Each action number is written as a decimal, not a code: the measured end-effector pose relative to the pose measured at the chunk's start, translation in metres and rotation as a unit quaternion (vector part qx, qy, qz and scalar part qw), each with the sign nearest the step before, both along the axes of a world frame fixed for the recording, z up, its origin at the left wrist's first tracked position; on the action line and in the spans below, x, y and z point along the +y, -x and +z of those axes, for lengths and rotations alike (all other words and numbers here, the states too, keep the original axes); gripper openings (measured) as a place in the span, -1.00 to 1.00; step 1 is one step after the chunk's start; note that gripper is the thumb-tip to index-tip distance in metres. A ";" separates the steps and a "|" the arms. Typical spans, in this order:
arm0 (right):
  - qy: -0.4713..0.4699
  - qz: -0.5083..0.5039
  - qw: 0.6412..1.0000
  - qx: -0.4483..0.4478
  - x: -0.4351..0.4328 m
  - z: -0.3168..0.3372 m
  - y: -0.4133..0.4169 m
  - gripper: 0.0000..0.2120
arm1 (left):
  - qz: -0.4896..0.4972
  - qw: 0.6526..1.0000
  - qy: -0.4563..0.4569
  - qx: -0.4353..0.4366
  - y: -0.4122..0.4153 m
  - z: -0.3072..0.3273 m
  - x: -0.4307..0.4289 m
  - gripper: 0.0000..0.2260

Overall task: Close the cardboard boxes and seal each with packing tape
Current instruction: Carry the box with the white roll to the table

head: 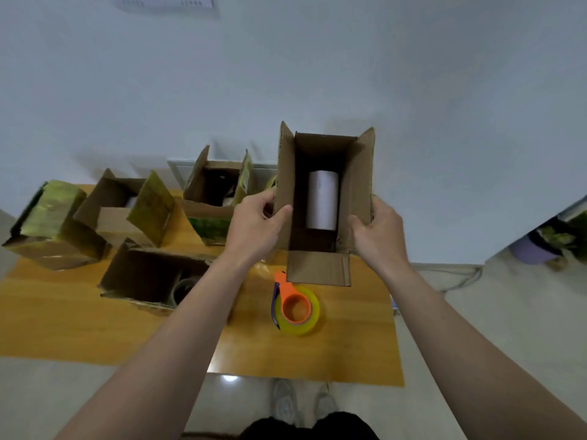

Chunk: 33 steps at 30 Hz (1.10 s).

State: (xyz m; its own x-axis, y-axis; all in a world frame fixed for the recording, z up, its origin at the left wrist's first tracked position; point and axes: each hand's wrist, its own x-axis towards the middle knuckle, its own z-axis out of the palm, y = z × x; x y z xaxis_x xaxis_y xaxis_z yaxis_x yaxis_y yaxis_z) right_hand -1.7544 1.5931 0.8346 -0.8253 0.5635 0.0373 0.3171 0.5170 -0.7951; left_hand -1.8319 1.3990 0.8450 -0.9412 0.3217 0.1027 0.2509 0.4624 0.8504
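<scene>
Left grip (254, 223), right grip (381, 230) on box (359, 185); roll (322, 200) inside

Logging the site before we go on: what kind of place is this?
Probably a makeshift packing spot in a plain room: a wooden table against a bare white wall, several open cardboard boxes, a tape dispenser.

Tape dispenser (297, 308): orange frame, blue edge, yellowish translucent roll. Bench (63, 312) beneath the dispenser: amber wood grain. Open box (359, 185) just beyond the dispenser: plain brown cardboard, white cylinder (322, 200) inside. Far-left box (54, 214), left of the dispenser: brown with green-and-yellow print.
</scene>
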 end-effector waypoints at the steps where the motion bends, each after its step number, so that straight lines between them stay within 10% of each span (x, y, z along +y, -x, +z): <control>1: 0.001 -0.011 1.000 -0.005 0.001 -0.003 -0.002 -0.79 | -0.011 1.000 0.005 -0.005 0.001 -0.001 0.002 -0.85; 33: 0.047 0.017 0.998 0.047 -0.324 0.026 0.185 -0.70 | 0.038 0.997 -0.062 -0.007 0.175 0.029 -0.318 -0.86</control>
